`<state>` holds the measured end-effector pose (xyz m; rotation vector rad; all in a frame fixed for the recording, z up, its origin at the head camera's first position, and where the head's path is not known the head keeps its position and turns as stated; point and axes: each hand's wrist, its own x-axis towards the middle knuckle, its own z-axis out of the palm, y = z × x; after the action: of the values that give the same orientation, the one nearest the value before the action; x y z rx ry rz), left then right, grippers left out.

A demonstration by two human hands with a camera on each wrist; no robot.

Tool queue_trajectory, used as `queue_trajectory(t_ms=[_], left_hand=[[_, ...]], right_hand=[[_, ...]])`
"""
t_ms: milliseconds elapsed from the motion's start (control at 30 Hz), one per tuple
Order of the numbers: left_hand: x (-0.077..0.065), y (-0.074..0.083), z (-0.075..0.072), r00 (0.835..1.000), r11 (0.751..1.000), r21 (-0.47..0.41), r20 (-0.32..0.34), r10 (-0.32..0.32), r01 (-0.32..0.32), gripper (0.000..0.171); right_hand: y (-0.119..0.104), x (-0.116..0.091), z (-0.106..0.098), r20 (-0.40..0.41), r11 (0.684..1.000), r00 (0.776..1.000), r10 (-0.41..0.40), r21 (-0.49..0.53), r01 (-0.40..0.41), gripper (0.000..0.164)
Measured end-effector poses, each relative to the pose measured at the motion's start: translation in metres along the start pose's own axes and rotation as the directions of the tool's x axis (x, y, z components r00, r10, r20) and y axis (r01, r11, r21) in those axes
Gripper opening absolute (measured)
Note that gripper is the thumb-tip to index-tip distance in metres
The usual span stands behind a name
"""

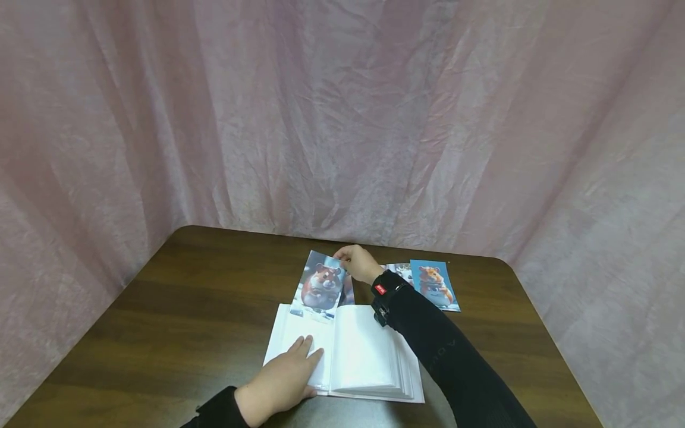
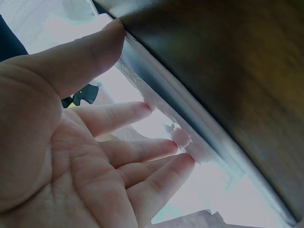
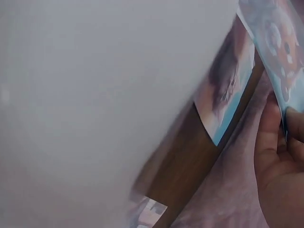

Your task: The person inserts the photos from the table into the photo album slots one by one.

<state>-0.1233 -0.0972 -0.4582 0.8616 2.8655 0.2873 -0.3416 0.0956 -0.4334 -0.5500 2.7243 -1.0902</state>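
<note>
By the right hand [image 1: 361, 263] a hamster card [image 1: 321, 287] is pinched, its lower end overlapping the left page [image 1: 326, 340] of an open album [image 1: 364, 351]. That page is touched by the left hand [image 1: 285, 380], fingers spread. Farther right, a blue card [image 1: 433, 285] is seen on the table [image 1: 214, 285].

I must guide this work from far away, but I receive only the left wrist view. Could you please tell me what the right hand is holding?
Observer: The right hand pinches an animal picture near its far right corner.
Operator: Thank you. And where is the near end of it?
Observer: It overlaps the far part of the left page of the open album; whether it is inside a sleeve, I cannot tell.
Operator: Is there any other picture outside the album?
Observer: Yes, one with a blue background lies on the table, to the right of the right hand.
</note>
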Motion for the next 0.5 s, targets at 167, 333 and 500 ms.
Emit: queue_trajectory(t_ms=[167,333,500], left_hand=[[0.000,0.000,0.000,1.000,1.000,-0.006,-0.014,0.002,-0.002,0.066],[0.000,-0.001,0.000,1.000,1.000,-0.009,-0.005,0.001,-0.001,0.066],[-0.001,0.000,0.000,1.000,1.000,-0.024,-0.002,-0.002,0.002,0.066]], right_hand=[[-0.010,-0.005,0.003,0.079,1.000,0.997,-0.017,-0.017,0.019,0.023],[-0.015,-0.009,0.010,0.133,0.997,0.990,-0.057,-0.040,0.062,0.021],[-0.019,-0.011,0.017,0.186,0.997,0.981,-0.054,-0.047,0.064,0.021]])
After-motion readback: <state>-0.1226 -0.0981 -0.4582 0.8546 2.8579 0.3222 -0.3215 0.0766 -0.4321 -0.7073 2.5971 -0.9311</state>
